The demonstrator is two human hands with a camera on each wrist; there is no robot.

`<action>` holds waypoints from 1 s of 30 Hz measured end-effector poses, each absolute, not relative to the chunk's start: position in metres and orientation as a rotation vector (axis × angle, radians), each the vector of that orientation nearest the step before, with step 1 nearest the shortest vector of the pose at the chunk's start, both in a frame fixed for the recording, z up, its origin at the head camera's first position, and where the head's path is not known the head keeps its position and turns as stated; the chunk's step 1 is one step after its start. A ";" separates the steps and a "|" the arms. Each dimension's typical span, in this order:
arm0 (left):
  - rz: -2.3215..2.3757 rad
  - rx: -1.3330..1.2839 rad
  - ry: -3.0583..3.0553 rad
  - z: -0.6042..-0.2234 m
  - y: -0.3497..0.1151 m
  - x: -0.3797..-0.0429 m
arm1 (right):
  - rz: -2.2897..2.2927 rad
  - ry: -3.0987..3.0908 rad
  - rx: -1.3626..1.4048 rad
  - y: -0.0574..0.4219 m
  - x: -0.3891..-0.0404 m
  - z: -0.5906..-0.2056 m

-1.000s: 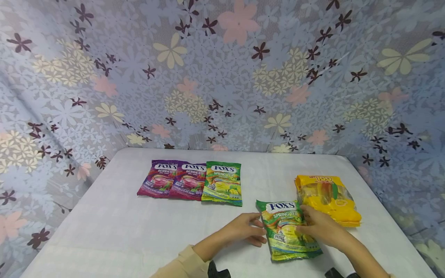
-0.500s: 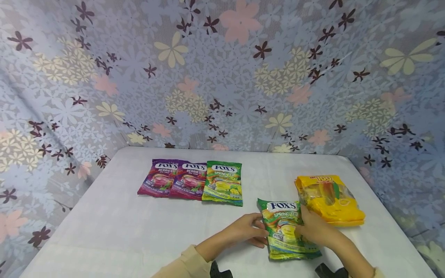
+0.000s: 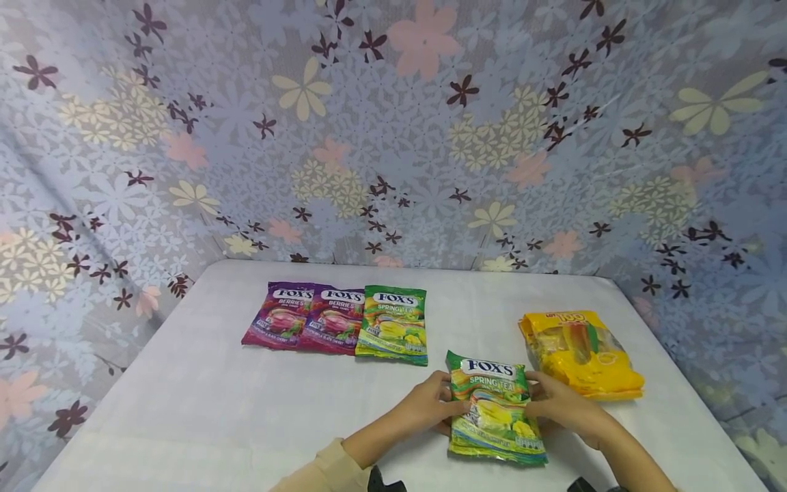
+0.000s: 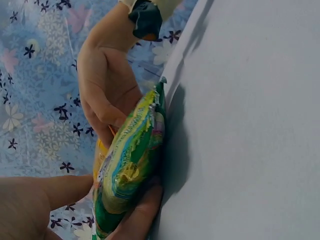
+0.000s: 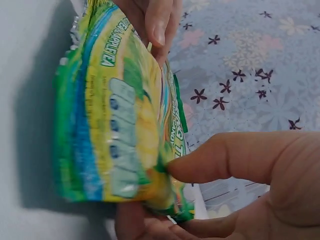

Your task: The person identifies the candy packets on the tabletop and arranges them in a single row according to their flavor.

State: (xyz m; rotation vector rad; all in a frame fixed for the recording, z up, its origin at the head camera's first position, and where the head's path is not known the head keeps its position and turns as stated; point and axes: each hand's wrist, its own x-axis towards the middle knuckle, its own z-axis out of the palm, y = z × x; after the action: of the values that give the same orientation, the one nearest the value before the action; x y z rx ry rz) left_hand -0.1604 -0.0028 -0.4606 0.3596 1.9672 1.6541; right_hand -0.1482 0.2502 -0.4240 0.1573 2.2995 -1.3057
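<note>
A green and yellow Fox's Spring Tea candy bag (image 3: 492, 413) is held between both hands close over the front of the table. My left hand (image 3: 427, 406) pinches its left edge, thumb on the printed face; in the left wrist view a finger (image 4: 142, 212) reaches under the bag. On the opposite edge, my right hand (image 3: 568, 410) grips with the thumb on top. The right wrist view shows that thumb (image 5: 200, 162) pressing the wrapper, with fingers curled below it. Parts of the fingers are hidden behind the bag.
Two purple Fox's Berries bags (image 3: 279, 318) (image 3: 332, 321) and another green Spring Tea bag (image 3: 393, 324) lie in an overlapping row at the back left. A yellow candy bag (image 3: 581, 355) lies just beyond my right hand. Flowered cloth (image 3: 393, 137) rises behind the white table (image 3: 215, 410).
The held candy bag has shifted slightly left. My left thumb now lies over its face, and my right hand has moved from over the face to the right edge.
</note>
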 end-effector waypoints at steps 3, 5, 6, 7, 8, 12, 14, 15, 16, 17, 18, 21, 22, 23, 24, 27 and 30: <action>1.660 0.369 1.994 -0.461 -0.004 -0.161 | -1.374 2.251 0.181 0.250 -0.147 -0.426; 1.674 0.365 1.996 -0.461 -0.004 -0.162 | -1.416 2.220 0.187 0.250 -0.147 -0.427; 1.680 0.362 1.997 -0.461 -0.004 -0.162 | -1.438 2.201 0.175 0.250 -0.147 -0.428; 1.688 0.356 1.995 -0.461 -0.004 -0.162 | -1.456 2.189 0.165 0.250 -0.147 -0.428; 1.691 0.355 1.997 -0.461 -0.004 -0.162 | -1.476 2.171 0.149 0.250 -0.146 -0.429; 1.701 0.341 2.024 -0.459 -0.006 -0.161 | -1.544 2.124 0.096 0.248 -0.146 -0.434; 1.710 0.337 2.038 -0.459 -0.007 -0.160 | -1.582 2.094 0.080 0.245 -0.146 -0.436; 1.717 0.338 2.047 -0.459 -0.007 -0.160 | -1.604 2.083 0.071 0.243 -0.147 -0.437; 1.718 0.346 2.059 -0.459 -0.008 -0.160 | -1.628 2.071 0.063 0.241 -0.148 -0.437; 1.724 0.354 2.065 -0.459 -0.008 -0.161 | -1.649 2.065 0.058 0.238 -0.148 -0.438; 1.728 0.360 2.072 -0.460 -0.009 -0.161 | -1.672 2.059 0.048 0.236 -0.149 -0.438; 1.713 0.374 2.112 -0.460 -0.012 -0.163 | -1.722 2.068 0.031 0.229 -0.151 -0.437; 1.710 0.372 2.117 -0.460 -0.013 -0.164 | -1.731 2.074 0.034 0.227 -0.151 -0.436; 1.708 0.369 2.123 -0.460 -0.015 -0.165 | -1.737 2.080 0.039 0.225 -0.152 -0.436; 1.707 0.362 2.122 -0.459 -0.016 -0.166 | -1.746 2.083 0.045 0.223 -0.152 -0.435; 1.705 0.346 2.128 -0.457 -0.021 -0.168 | -1.757 2.102 0.083 0.216 -0.153 -0.434; 1.715 0.338 2.125 -0.453 -0.025 -0.170 | -1.773 2.113 0.120 0.210 -0.156 -0.433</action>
State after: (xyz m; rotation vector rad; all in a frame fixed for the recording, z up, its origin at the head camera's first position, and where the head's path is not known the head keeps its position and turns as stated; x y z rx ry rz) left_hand -0.1696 -0.0249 -0.4533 0.3384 2.1254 1.7150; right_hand -0.1556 0.2097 -0.4332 0.1198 2.1131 -1.7726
